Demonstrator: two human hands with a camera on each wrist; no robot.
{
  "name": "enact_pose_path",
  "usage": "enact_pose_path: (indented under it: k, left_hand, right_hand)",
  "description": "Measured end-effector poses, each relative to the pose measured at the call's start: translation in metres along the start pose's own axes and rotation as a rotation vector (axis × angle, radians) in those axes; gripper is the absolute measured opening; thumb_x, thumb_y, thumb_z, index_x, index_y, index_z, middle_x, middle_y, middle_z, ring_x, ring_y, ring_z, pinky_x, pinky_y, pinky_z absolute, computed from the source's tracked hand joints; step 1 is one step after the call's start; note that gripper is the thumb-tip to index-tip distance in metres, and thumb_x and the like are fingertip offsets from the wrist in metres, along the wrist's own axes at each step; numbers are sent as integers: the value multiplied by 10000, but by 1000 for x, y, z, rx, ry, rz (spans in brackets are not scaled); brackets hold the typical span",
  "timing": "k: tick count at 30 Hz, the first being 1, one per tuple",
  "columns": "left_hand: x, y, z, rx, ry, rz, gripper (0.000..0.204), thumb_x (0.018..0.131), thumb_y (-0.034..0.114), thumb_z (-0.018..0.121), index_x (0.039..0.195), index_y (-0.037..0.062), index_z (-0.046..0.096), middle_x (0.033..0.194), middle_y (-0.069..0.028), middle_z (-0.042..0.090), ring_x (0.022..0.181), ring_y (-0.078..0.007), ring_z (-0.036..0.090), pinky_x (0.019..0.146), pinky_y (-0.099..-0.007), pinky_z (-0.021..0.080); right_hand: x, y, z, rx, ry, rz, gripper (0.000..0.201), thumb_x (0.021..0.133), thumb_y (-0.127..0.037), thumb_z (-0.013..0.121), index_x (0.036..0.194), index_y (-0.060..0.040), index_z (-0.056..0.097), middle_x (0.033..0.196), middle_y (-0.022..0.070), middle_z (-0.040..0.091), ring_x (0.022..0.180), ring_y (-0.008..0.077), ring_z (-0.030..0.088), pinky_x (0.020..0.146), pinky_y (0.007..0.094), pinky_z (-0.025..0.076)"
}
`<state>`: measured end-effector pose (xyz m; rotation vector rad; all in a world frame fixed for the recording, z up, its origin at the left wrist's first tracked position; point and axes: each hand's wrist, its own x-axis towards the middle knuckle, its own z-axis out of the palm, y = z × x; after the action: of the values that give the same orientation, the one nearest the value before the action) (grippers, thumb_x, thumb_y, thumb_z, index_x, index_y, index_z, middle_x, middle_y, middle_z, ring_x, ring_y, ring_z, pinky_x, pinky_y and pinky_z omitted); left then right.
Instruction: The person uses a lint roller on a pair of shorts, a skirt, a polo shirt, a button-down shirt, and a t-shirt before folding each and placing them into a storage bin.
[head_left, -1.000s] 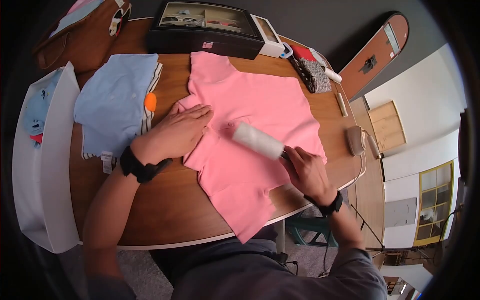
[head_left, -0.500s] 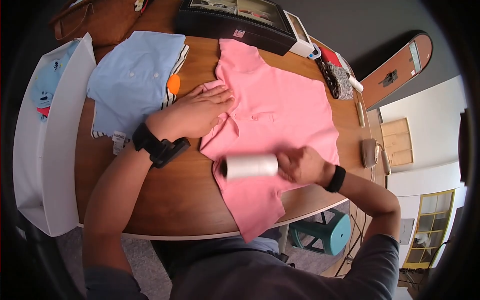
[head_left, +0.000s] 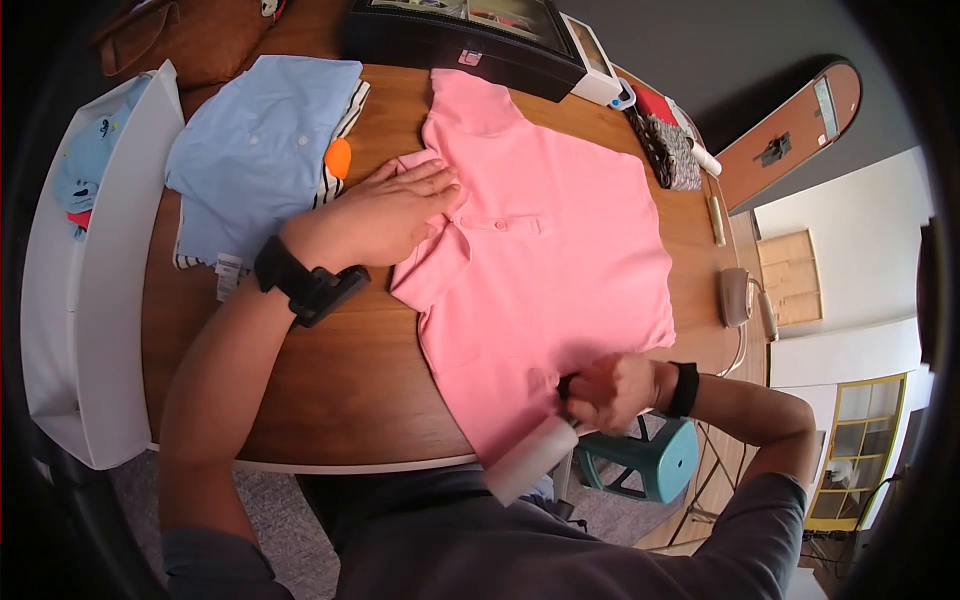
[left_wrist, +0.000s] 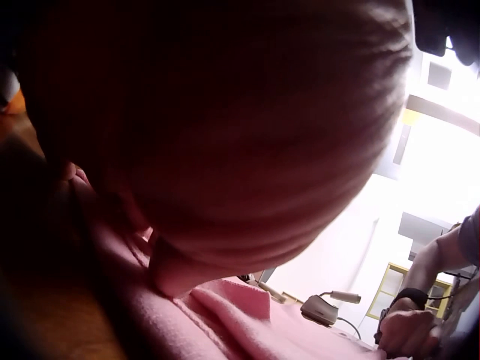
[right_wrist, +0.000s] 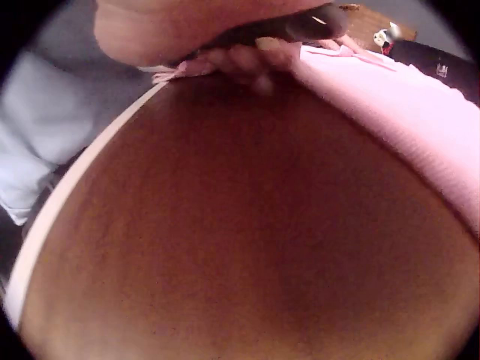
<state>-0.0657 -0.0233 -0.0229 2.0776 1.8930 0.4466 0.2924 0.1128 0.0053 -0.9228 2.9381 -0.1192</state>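
A pink polo shirt is spread on the wooden table, its collar toward my left. My left hand rests on the collar area with its fingers extended; the left wrist view shows the thumb against the pink cloth. My right hand grips the dark handle of a lint roller. The white roll lies over the near sleeve, its end reaching past the table's front edge in the head view. Left of the shirt is a folded light-blue shirt on striped cloth.
At the far left stands a white box with a blue plush-like item. A brown bag and black display case line the back. Knitted cloth and a beige device lie right; a green stool stands below.
My right hand has swept the lint roller from the shirt's middle toward me, down to the near sleeve. My left hand stays on the collar area. The head view has shifted slightly.
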Motion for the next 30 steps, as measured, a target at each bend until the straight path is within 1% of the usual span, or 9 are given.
enact_pose_path:
  k: [1,2,4,7,12,16,18,24,30]
  left_hand:
    - [1,0,0,10,-4,-5,554,992,210,482,1515,95,340,1585,-105,300,1499,-250,173,1206,-412,154]
    - [1,1,1,19,-8,-10,554,994,213,478,1517,98,337,1586,-104,297,1499,-249,171,1206,-414,154]
    - [0,2,0,22,-7,-17,555,994,217,478,1517,100,336,1587,-104,296,1500,-249,169,1206,-413,153]
    - [0,5,-5,18,-16,-31,557,995,225,478,1518,101,333,1588,-105,294,1501,-248,167,1207,-413,151]
    - [1,1,-3,13,-10,-22,559,998,233,477,1520,100,328,1588,-106,294,1502,-247,163,1211,-427,133]
    - [2,0,-1,1,-10,-34,552,997,227,480,1516,102,339,1586,-107,297,1502,-251,159,1213,-431,116]
    - [0,0,-3,12,5,-23,551,996,226,481,1515,103,342,1586,-108,296,1503,-254,158,1214,-429,113]
    - [1,5,-2,89,-5,9,580,988,236,477,1492,-6,325,1582,-168,273,1498,-281,167,1213,-427,132]
    - [-5,8,-2,48,-23,-69,688,955,320,481,1488,-65,278,1598,-209,198,1511,-295,102,1221,-425,103]
  right_hand:
    - [-8,8,7,-18,115,0,247,794,-331,656,829,-100,577,693,21,516,569,183,555,482,342,455]
    - [-5,24,-15,-49,43,43,249,836,-314,633,897,-74,603,718,51,567,598,218,597,498,363,478]
    - [4,36,-38,-50,-107,444,271,831,-319,641,906,-64,590,726,75,575,611,245,611,504,375,490]
    - [0,40,-27,-88,-138,578,298,815,-332,654,892,-60,562,714,86,551,594,256,597,495,374,487]
    - [-10,8,-26,-47,-118,217,251,783,-313,667,756,-111,521,674,33,474,558,181,560,457,328,462]
    - [-9,6,-34,-29,-150,164,229,762,-287,669,742,-109,527,659,17,463,565,170,555,456,317,450]
    - [-5,23,-40,-88,-7,111,233,753,-284,674,766,-90,545,662,32,473,561,195,551,470,327,451]
    - [44,47,-50,117,218,873,148,883,-106,595,948,13,534,690,213,581,611,403,598,520,459,463]
    - [84,34,-22,154,162,1021,224,977,-201,499,905,10,512,691,258,618,635,448,625,576,519,499]
